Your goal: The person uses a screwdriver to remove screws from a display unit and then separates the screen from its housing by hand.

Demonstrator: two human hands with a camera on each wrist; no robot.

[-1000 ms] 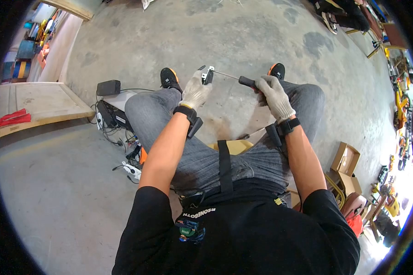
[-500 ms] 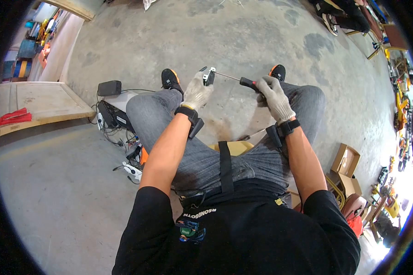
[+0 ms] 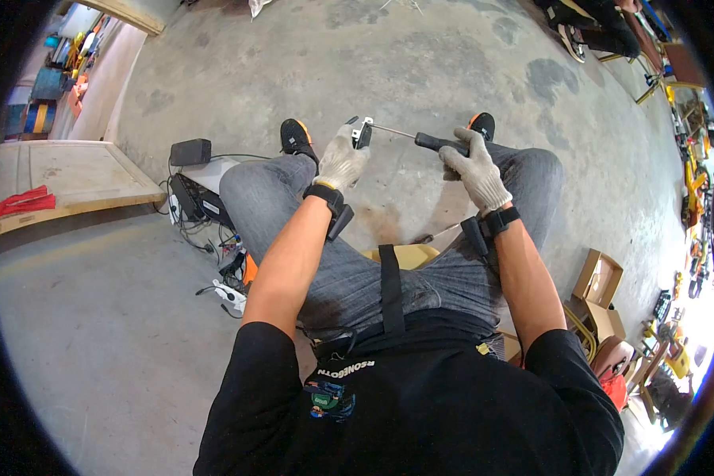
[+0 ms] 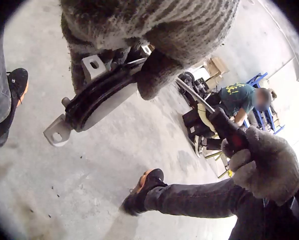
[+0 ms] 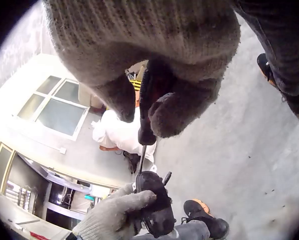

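Note:
Both hands wear pale knitted gloves. My left hand (image 3: 341, 163) holds a small black part with pale metal tabs (image 4: 104, 102) out over the floor between the knees. One tab with a slot sticks out at its end in the left wrist view. My right hand (image 3: 476, 170) grips the black and red handle of a screwdriver (image 3: 435, 143), thumb and fingers on either side of it. The thin metal shaft runs left to the black part, its tip hidden there behind the part and the left fingers. In the right wrist view the handle (image 5: 146, 132) sits between thumb and fingers.
A wooden board (image 3: 79, 170) with a red cloth (image 3: 24, 202) stands at left. Cables and a black box (image 3: 190, 151) lie beside the left knee. An open cardboard box (image 3: 599, 278) is on the right. Another person (image 4: 239, 102) sits farther off.
The right fingers have loosened and spread along the screwdriver handle, and the handle has turned, its red patch no longer showing in the head view. The left hand and the black part have barely moved.

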